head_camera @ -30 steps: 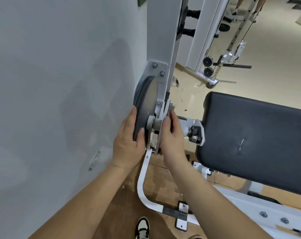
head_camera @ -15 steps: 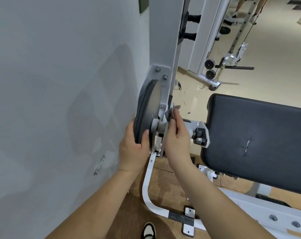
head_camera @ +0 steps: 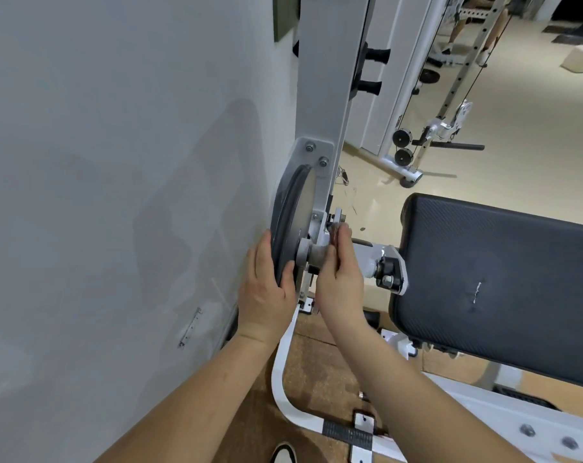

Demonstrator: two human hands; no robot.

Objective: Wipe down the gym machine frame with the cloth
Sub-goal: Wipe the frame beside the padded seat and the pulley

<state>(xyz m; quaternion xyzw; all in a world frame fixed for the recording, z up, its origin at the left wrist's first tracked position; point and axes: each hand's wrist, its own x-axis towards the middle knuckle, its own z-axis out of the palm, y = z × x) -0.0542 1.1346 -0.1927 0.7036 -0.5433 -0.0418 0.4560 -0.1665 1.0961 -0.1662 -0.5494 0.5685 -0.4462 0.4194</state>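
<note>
The white machine frame upright (head_camera: 323,95) stands against the wall, with a dark grey pulley wheel (head_camera: 288,215) bolted at its lower end. My left hand (head_camera: 266,289) grips the wheel's lower rim, thumb on the front face and fingers behind. My right hand (head_camera: 340,272) is at the bracket just right of the grey hub (head_camera: 312,253). Its fingertips pinch a small greyish cloth (head_camera: 334,230) against the metal. Most of the cloth is hidden inside the hand.
A black padded bench (head_camera: 500,279) fills the right side, close to my right forearm. The grey wall (head_camera: 116,162) is tight on the left. A white curved base tube (head_camera: 281,379) runs below my hands. A cable machine (head_camera: 444,128) and a person's legs stand at the back.
My right hand has moved up from the hub toward the bracket above it, fingertips now higher. My left hand stays on the wheel rim, a little lower.
</note>
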